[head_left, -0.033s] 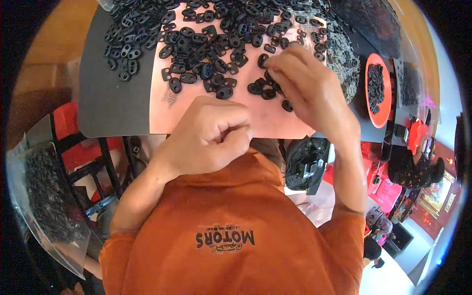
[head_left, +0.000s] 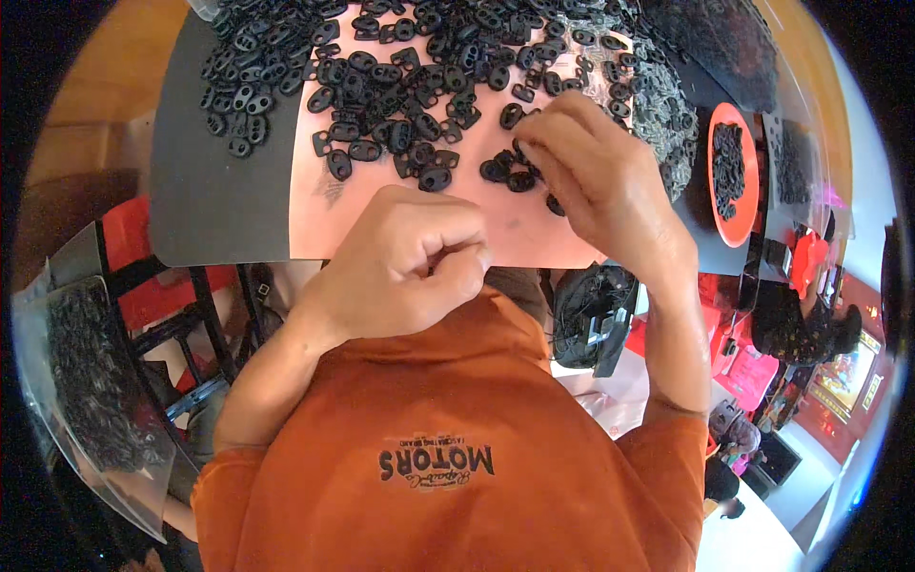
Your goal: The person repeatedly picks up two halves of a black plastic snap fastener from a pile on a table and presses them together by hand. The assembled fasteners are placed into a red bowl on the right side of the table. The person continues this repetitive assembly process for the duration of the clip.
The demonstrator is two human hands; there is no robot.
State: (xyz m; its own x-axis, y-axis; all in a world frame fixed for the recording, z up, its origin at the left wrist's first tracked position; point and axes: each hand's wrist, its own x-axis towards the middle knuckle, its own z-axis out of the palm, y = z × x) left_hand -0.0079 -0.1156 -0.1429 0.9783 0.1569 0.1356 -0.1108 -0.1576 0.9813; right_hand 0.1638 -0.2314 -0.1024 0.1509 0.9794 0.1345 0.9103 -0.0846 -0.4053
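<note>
My left hand (head_left: 410,257) is curled into a fist, thumb over the fingers, above the near edge of a pink sheet (head_left: 519,229). Whether anything is inside it is hidden. My right hand (head_left: 600,172) reaches over the sheet's right side with its fingertips drawn together, just beside a small black oval piece (head_left: 511,116). What they pinch, if anything, I cannot make out. Below those fingertips lies a small cluster of black pieces (head_left: 519,181). A larger heap of black plastic two-hole cord locks (head_left: 386,100) spreads across the sheet beyond my hands.
More black pieces (head_left: 253,71) lie on the dark tabletop (head_left: 210,191) at the far left. Clear plastic bags (head_left: 667,124) of pieces lie at right, near an orange bowl (head_left: 751,181) holding black parts. Red chairs (head_left: 129,238) stand left below the table.
A black oval piece shows solid at the heap's near left, where only a faint smear was before. My right hand has barely shifted; my left fist stays in place.
</note>
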